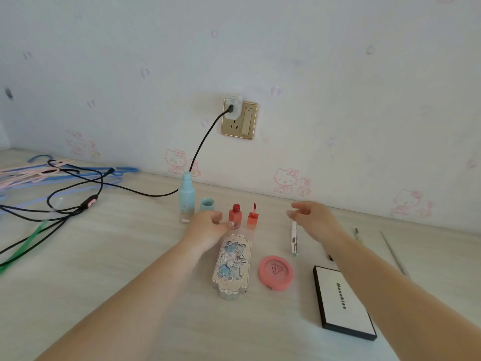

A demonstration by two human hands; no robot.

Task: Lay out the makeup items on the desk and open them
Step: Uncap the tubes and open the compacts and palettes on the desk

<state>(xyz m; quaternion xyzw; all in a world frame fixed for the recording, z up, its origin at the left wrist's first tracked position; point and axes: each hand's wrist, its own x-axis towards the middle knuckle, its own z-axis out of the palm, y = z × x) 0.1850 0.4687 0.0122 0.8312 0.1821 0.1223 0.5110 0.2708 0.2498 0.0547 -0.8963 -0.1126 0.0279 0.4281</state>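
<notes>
A: What's laid out on the pale wood-grain desk (117, 269)?

B: At the far side, a tall pale-blue pump bottle (186, 199) with its small blue cap (207, 205) off beside it, then a red square lip-gloss bottle (235, 216) and, just right of it, its red-capped wand standing on its cap (252, 217). Nearer lie an ornate silver embossed palette case (232, 267), a round pink compact (276, 272) and a flat white black-edged palette box (342, 302), all three lids down.

A: And the hands?

B: The left hand (208, 226) sits loosely curled between the gloss bottle and the silver case, holding nothing I can make out. The right hand (311, 217) hovers slack-fingered over a slim white pen-like stick (293, 241), empty.

A: How would the silver case handle?

B: Probably rigid, fairly weighty, with raised relief giving grip. I'd pin its base down and lift the lid at a long edge. The upright gloss pieces look light and tippy, so keep sleeves and wrists off them.
</notes>
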